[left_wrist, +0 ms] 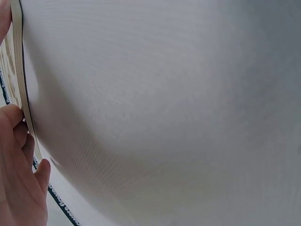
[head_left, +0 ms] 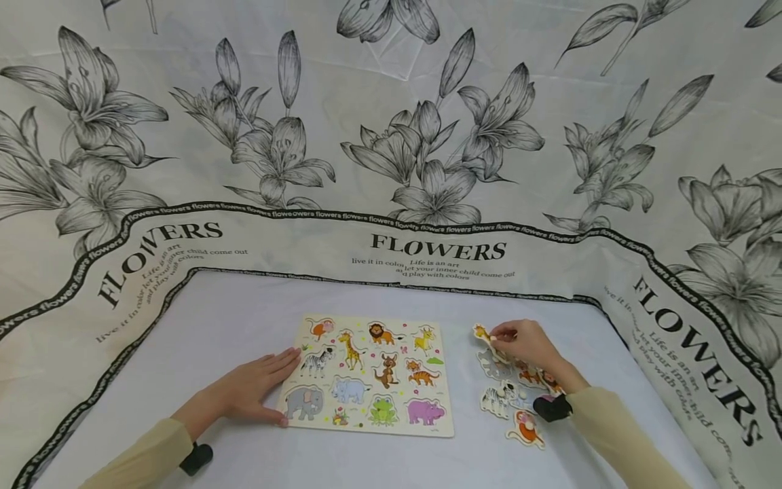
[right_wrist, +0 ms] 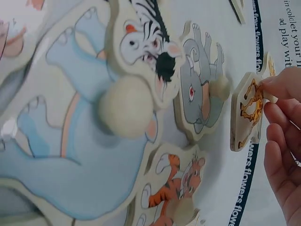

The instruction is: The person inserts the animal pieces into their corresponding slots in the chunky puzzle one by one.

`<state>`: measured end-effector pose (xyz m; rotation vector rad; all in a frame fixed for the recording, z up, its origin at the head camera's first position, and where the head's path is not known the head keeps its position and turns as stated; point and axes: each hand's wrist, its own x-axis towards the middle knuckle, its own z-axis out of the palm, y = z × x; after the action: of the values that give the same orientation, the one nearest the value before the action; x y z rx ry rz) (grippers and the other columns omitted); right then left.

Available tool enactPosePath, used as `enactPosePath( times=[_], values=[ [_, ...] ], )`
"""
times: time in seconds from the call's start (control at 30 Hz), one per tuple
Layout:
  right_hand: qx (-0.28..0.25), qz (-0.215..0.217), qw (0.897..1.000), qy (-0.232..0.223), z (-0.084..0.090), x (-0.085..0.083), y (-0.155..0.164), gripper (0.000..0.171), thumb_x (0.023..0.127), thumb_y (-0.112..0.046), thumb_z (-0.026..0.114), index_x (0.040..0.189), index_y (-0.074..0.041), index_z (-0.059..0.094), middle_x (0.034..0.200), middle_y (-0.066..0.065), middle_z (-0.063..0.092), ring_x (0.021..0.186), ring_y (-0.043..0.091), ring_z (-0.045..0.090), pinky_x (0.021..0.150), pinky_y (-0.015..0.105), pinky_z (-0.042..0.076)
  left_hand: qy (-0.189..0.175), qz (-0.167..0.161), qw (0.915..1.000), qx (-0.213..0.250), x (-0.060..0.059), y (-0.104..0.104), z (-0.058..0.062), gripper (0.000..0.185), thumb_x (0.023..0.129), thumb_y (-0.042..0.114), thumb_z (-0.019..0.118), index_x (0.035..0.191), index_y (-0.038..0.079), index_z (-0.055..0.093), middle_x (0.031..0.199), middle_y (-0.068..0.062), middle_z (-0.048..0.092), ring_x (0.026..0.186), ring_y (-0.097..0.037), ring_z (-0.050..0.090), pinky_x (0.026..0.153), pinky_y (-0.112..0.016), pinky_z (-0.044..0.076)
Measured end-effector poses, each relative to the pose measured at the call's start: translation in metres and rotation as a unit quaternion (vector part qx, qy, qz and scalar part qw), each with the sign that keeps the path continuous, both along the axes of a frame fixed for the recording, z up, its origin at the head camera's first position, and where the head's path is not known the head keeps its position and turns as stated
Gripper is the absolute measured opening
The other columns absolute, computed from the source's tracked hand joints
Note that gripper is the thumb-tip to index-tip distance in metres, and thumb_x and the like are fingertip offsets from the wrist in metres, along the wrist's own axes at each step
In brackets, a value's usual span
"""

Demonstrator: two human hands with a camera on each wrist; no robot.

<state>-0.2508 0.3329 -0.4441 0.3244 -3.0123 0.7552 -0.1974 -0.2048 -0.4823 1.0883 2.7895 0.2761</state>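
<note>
A wooden animal puzzle board (head_left: pixel 449 390) lies on the white cloth. My left hand (head_left: pixel 259 387) rests at its left edge, fingers extended and thumb near the lower corner. In the left wrist view, the left fingertips (left_wrist: pixel 19 115) touch the board's side. My right hand (head_left: pixel 530 345) pinches a giraffe puzzle piece (right_wrist: pixel 251 110) between thumb and fingers, raised above the loose pieces. Below it lie an elephant piece (right_wrist: pixel 200 80), a zebra piece (head_left: pixel 496 402), a tiger piece (right_wrist: pixel 176 181) and a blue rhino piece (right_wrist: pixel 89 155) with a round knob.
A monkey piece (head_left: pixel 527 431) lies nearest me, right of the board. The lion piece (head_left: pixel 550 382) is partly hidden by the right wrist. A cloth backdrop (head_left: pixel 293 244) with printed flowers and lettering surrounds the white surface at the back and sides.
</note>
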Motion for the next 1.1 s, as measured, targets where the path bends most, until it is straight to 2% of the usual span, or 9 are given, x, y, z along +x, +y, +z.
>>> enactPosePath(
  times=[0.43,1.1],
  values=[
    [-0.032,0.001,0.999,0.003,0.001,0.004,-0.028,0.017,0.082,-0.017,0.074,0.094,-0.005,0.075,0.077,0.002,0.07,0.065,0.008,0.058,0.056,0.022,0.049,-0.005,0.006,1.0,-0.005,-0.001,0.0,0.001,0.108,0.074,0.075,0.058,0.149,0.001,0.032,0.158,-0.015,0.028,0.144,-0.032,0.029,0.115,-0.05,0.033],
    [-0.043,0.012,0.999,0.006,-0.002,0.002,-0.073,0.013,0.077,-0.016,0.076,0.086,-0.007,0.076,0.07,-0.003,0.067,0.062,0.008,0.053,0.054,0.019,0.045,0.005,0.005,1.0,0.007,0.001,0.0,-0.003,0.107,0.075,0.074,0.058,0.148,0.001,0.032,0.157,-0.015,0.028,0.144,-0.032,0.03,0.115,-0.048,0.033]
  ],
)
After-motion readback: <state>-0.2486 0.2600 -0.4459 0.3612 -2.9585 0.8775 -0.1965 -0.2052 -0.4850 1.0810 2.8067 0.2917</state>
